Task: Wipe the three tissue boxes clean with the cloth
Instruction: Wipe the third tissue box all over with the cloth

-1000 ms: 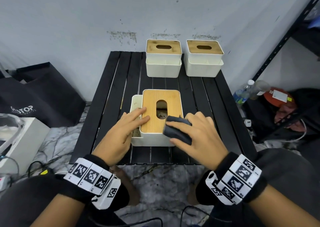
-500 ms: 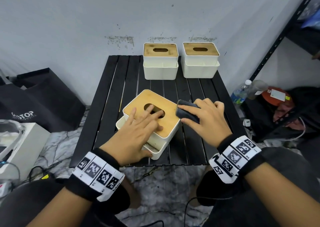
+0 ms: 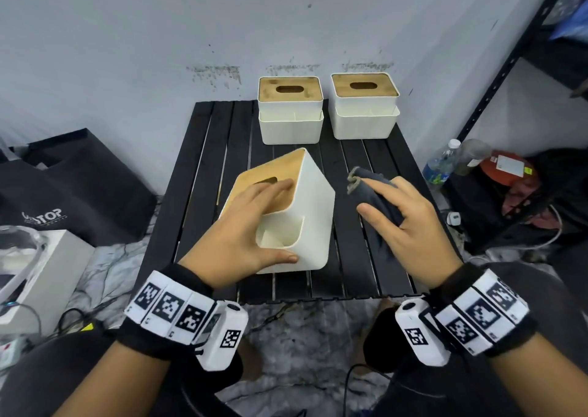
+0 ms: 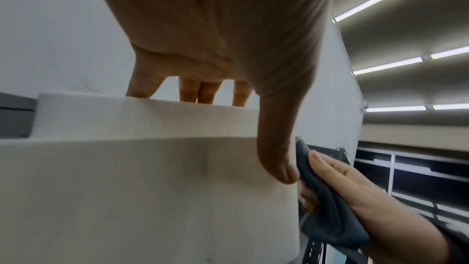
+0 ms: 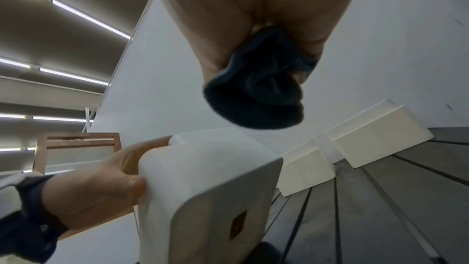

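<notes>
Head view: near tissue box tipped up on the black slatted desk, its wooden lid facing left and a white side wall facing up and right. Left hand grips it, fingers laid across the lid by the slot, thumb pressed on the near white wall beside the side pocket. Right hand clenched around a bunched dark cloth; a fold of the cloth sticks out past the fingertips toward the box. Cloth sits just beside the box's right wall; contact cannot be judged from this view.

Left wrist view: thumb of the left hand lies on the white wall of the box, four fingers hooked over its upper edge. Cloth, held by the right hand, shows just past the box corner.

Right wrist view: cloth balled in the right hand, hanging above the tilted box, not touching it here. Box underside faces the camera.

Two other tissue boxes, left and right, stand upright side by side at the desk's far edge by the wall, well apart from both hands.
</notes>
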